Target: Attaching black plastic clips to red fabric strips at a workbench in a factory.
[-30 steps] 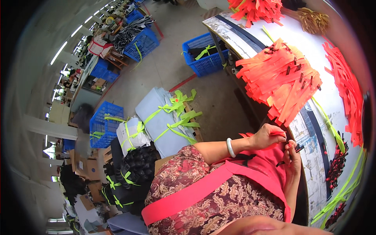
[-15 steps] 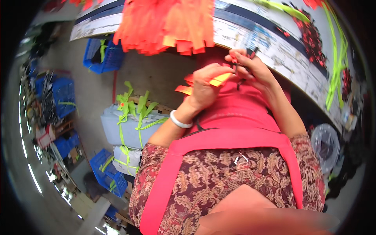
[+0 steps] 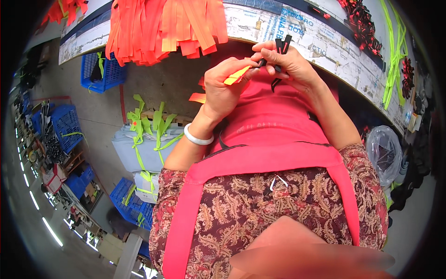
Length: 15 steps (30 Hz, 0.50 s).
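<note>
While both hands meet in front of the red apron, the left hand (image 3: 223, 88) pinches a flat orange-and-yellow webbing strap (image 3: 234, 76), whose long axis runs from lower left up toward the right hand (image 3: 290, 69). That hand is closed on a small black plastic buckle (image 3: 281, 46), its prongs pointing up toward the table edge (image 3: 325, 42). Strap tip and buckle sit just beside each other. Loose orange straps (image 3: 162, 25) hang over the table's rim nearby.
</note>
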### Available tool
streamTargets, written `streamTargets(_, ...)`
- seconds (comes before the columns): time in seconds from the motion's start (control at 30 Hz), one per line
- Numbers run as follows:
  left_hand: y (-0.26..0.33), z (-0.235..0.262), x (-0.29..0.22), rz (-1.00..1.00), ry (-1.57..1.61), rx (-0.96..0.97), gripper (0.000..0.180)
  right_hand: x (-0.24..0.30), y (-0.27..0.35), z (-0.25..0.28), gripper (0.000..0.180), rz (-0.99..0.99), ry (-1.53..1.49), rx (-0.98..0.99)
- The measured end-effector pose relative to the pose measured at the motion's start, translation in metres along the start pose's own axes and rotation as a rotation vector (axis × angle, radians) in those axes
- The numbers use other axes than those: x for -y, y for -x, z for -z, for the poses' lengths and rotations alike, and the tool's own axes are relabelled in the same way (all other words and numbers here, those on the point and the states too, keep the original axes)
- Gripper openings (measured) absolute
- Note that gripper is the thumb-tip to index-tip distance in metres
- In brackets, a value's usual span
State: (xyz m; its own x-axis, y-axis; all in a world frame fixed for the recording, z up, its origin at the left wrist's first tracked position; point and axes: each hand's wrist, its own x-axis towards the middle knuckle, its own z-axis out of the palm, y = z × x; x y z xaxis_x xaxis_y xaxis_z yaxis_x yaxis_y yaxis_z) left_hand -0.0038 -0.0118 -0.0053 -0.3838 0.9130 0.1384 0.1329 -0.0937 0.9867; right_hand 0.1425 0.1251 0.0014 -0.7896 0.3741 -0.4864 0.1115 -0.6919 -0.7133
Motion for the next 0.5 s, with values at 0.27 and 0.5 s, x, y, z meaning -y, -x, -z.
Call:
streamTargets(0.27,-0.011,0.001,0.005,-0.036,-0.041,0.056,0.020,-0.004,-0.007,0.002,0.028,0.018,0.242,-0.159)
streamTargets(0.5,-0.005,0.005,0.005,0.210,0.183,0.146,0.015,-0.005,-0.010,0.001,0.027,0.122,0.192,-0.115)
